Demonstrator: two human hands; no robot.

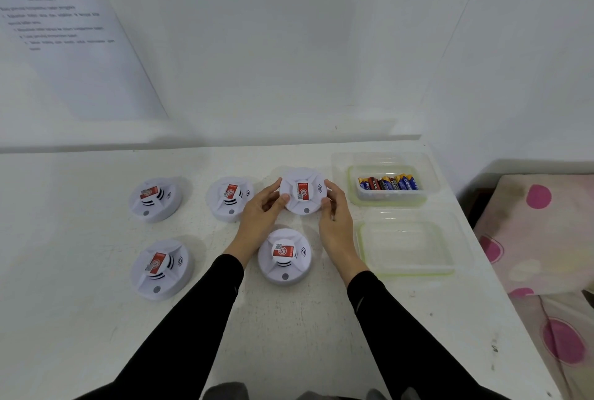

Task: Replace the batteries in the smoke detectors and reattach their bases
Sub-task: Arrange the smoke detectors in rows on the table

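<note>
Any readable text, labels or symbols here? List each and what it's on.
None legible enough to quote.
White paper sheet on the left wall: several printed lines, too blurred.
Red-and-white labels on the five white round smoke detectors: print and a code square, too small.
Curved sound-wave mark on each detector's top: a symbol, no words.
Blue, red and black batteries in the clear plastic tub: brand print too small.

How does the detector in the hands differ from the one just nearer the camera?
The held detector is gripped at its rim by the left hand and right hand; the nearer detector lies untouched on the table. The held detector's red label stands upright in view; the nearer detector's is turned sideways. Both are white, round, label side up.
</note>
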